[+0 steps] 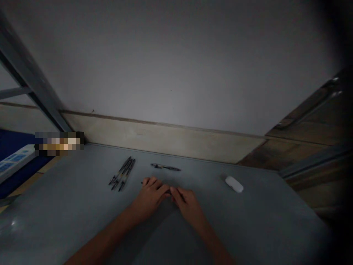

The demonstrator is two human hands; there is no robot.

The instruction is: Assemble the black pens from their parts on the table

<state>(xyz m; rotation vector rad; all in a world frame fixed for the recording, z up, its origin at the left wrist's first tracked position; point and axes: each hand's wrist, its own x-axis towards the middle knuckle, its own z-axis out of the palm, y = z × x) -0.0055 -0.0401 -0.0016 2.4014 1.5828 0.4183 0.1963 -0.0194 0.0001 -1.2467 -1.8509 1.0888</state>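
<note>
My left hand (151,192) is closed around a slim dark pen, whose tip (142,182) sticks out past the fingers on the left. Fingers and thumb of my right hand (186,200) pinch the same pen at its other end, close against the left fingertips. Most of that pen is hidden by the hands. Just beyond them, one black-and-clear pen (166,167) lies sideways on the grey table (82,213). To the left of my hands, several similar pens (123,173) lie side by side in a slanted bunch.
A white rounded object (234,184), perhaps a case or mouse, lies on the table to the right. Behind the table stands a pale wall (171,73) with a tiled strip (165,138) at its foot. A white box with blue labels (16,162) is at far left.
</note>
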